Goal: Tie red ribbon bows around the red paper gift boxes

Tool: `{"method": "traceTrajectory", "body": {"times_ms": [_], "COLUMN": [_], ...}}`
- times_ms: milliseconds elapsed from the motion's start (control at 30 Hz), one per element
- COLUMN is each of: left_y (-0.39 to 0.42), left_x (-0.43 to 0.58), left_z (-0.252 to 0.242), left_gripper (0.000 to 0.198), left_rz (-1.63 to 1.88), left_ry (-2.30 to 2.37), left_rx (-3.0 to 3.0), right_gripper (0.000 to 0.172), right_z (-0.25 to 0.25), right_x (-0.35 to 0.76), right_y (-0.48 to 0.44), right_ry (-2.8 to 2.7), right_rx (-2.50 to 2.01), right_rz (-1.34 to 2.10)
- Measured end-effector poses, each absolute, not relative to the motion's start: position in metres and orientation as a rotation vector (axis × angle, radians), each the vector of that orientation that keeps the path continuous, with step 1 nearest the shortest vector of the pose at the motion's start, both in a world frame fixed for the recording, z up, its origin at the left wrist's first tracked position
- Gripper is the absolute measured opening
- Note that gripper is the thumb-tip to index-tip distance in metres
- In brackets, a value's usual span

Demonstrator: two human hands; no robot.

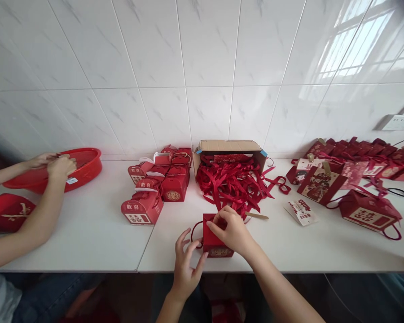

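A small red gift box (pixel 218 252) with a gold emblem on its front stands on the table just before me. A dark red cord loops out at its left side. My left hand (pixel 187 264) is at that side, its fingers apart, with the thumb by the box's lower left corner and the fingertips near the cord. Over the top of the box, my right hand (pixel 230 229) has thumb and fingers pinched together. What lies in that pinch is hidden. Behind the box, a heap of dark red ribbons (pixel 230 181) spills from an open cardboard box (pixel 229 145).
Several red gift boxes (pixel 143 206) are grouped at left. Farther left, a co-worker's hands (pixel 62 166) are over a red basin (pixel 90 168). At right are a card (pixel 301 211), a red box with ribbon (pixel 370 210) and a row of dark red boxes. A flat wooden stick (pixel 257 216) lies by the ribbons.
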State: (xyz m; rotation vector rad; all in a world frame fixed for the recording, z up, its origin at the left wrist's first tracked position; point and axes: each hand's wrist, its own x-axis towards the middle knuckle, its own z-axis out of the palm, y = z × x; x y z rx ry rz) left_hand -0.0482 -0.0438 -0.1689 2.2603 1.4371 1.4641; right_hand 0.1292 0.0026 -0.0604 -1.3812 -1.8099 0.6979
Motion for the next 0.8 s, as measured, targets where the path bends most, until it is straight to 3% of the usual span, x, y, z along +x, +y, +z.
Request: {"method": "traceTrajectory", "body": {"times_ms": [67,233,367,467,567,667,800], "left_y": [-0.044,-0.047,-0.049,-0.048,-0.046,-0.045,-0.044], "left_x": [-0.049,-0.052,-0.051,-0.05,-0.049,-0.049,-0.049], "left_z": [-0.169,-0.168,-0.168,-0.17,-0.173,-0.174,-0.175], "left_gripper": [0.03,0.032,0.034,0.037,0.039,0.037,0.033], "left_rz": [1.452,1.411,1.402,1.44,1.483,1.487,1.51], "left_ry": [1.412,1.384,1.388,1.394,1.415,1.423,1.422], "left_rx": [2.311,2.346,2.333,2.309,2.268,2.252,2.274], "right_gripper": [0.022,0.012,0.011,0.022,0.025,0.016,0.022], "right_z": [-0.059,-0.054,-0.051,-0.047,-0.042,-0.045,-0.064], "right_x": [0.127,0.119,0.126,0.155,0.204,0.255,0.279], "right_y": [0.005,0.013,0.016,0.012,0.008,0.016,0.05], "right_ry": [-1.863,-1.973,-1.778,-1.586,-1.536,-1.54,-1.605], "right_rx": [-1.483,-1.603,-1.377,-1.257,-1.42,-1.859,-1.994], "right_rz": [0.644,0.64,0.802,0.752,0.53,0.335,0.476]}}
